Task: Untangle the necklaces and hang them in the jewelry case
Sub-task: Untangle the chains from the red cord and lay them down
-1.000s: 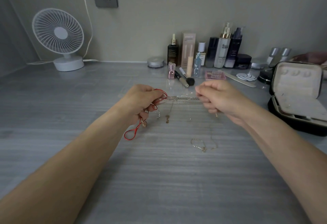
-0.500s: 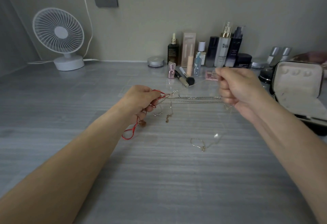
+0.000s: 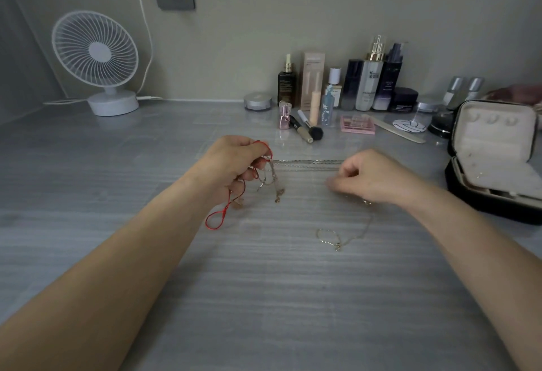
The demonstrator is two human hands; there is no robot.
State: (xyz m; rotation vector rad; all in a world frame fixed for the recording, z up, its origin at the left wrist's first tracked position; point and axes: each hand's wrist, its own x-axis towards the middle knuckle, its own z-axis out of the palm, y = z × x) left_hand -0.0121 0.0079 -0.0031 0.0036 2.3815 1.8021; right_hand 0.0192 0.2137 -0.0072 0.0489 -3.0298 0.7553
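Silver chains [image 3: 308, 164] stretched taut between both hands [image 3: 234, 162]

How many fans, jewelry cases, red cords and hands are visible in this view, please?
Fan: 1
Jewelry case: 1
Red cord: 1
Hands: 2, the left hand gripping the cord, the right hand holding the silver chains
Total: 5

Dim, flat grey light, soft faint shadows, wide-angle bending at edges, right hand [image 3: 372, 178] motion-blurred
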